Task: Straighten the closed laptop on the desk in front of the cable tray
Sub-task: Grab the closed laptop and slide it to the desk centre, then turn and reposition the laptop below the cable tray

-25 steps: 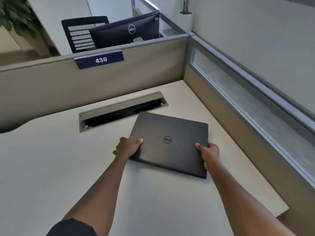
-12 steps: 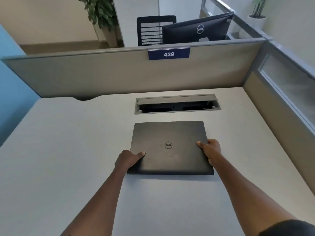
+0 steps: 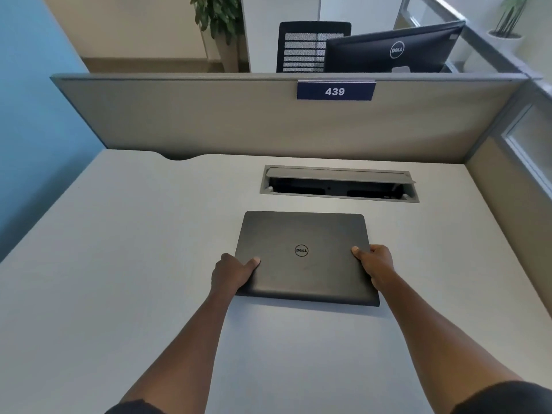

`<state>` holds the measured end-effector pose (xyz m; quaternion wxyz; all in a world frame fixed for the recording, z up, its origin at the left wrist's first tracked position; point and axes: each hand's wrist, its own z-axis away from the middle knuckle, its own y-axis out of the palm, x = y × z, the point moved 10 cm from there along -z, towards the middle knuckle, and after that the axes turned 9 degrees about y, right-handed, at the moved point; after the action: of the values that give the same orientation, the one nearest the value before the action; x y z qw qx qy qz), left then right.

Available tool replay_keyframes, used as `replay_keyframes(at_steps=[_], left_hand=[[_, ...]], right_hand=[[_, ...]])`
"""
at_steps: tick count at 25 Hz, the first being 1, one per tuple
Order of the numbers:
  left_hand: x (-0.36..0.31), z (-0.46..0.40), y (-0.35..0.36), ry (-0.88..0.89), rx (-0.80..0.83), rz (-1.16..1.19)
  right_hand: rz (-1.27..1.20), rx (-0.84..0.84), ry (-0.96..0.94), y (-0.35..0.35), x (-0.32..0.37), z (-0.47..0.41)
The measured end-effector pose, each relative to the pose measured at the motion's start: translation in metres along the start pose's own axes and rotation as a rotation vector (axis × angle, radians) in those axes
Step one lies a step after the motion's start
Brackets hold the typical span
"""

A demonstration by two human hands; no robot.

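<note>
While flat on the desk [image 3: 119,264], laptop [image 3: 304,258] grasped by left hand [image 3: 231,273], right hand [image 3: 376,265].

The laptop [image 3: 304,255] is dark grey, the desk [image 3: 119,264] pale grey, the number plate [image 3: 335,91] navy.
</note>
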<state>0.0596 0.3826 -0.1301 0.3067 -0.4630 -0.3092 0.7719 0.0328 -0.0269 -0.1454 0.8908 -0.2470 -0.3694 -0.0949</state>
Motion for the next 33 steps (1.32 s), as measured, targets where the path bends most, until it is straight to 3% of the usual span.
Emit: replay_keyframes(at_steps=[6, 12, 27, 31, 33], left_hand=[[-0.006, -0.003, -0.001, -0.003, -0.030, -0.018], [-0.024, 0.004, -0.008, 0.018, -0.130, -0.238], [-0.028, 0.010, -0.009, 0.015, -0.175, -0.234], [-0.046, 0.047, -0.018, 0.112, -0.367, -0.319], [-0.051, 0.068, -0.010, 0.167, -0.413, -0.125]], right_hand=[[0.034, 0.004, 0.002, 0.003, 0.002, -0.005], [0.178, -0.044, 0.035, 0.004, 0.000, -0.011], [0.422, -0.190, -0.019, 0.003, 0.011, -0.008], [0.475, -0.219, -0.074, -0.001, 0.023, 0.000], [0.514, -0.285, -0.213, -0.002, 0.043, 0.010]])
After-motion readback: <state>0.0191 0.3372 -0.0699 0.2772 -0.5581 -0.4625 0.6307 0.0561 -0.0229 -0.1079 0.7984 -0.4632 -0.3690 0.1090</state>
